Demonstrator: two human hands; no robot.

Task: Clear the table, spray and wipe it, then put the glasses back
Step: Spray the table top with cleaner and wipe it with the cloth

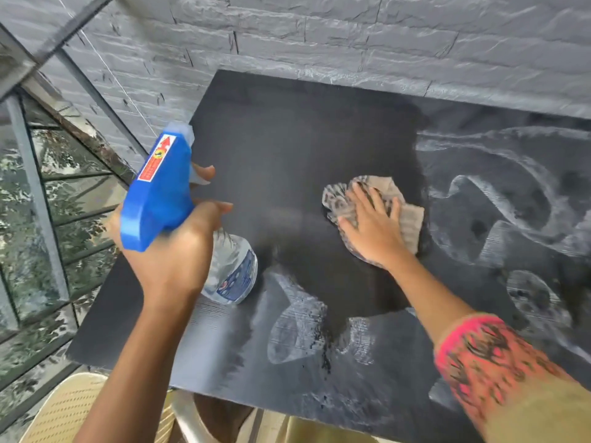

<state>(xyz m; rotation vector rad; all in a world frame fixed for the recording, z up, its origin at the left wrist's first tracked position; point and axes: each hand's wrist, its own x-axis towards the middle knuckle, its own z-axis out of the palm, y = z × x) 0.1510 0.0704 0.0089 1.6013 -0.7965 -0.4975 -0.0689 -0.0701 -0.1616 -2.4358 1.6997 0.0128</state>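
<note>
Head view shows the black table [287, 129] with no glasses on it; where the glasses are cannot be told. The left hand [166, 251] grips the spray bottle [160, 190] at 9 o'clock, fingers wrapped round the neck and one finger at the trigger, nozzle aimed toward 12 o'clock. The right hand [374, 228] lies flat, fingers spread, pressing the cloth [409, 219] onto the tabletop just right of centre. A dark wiped patch covers the centre; pale streaks of cleaner sit at 3, 5 and 6 o'clock. The step in hand appears to be wiping, roughly midway. The next move calls for drawing the cloth toward 3 o'clock, then 6 o'clock, under even pressure, to clear the streaks.
</note>
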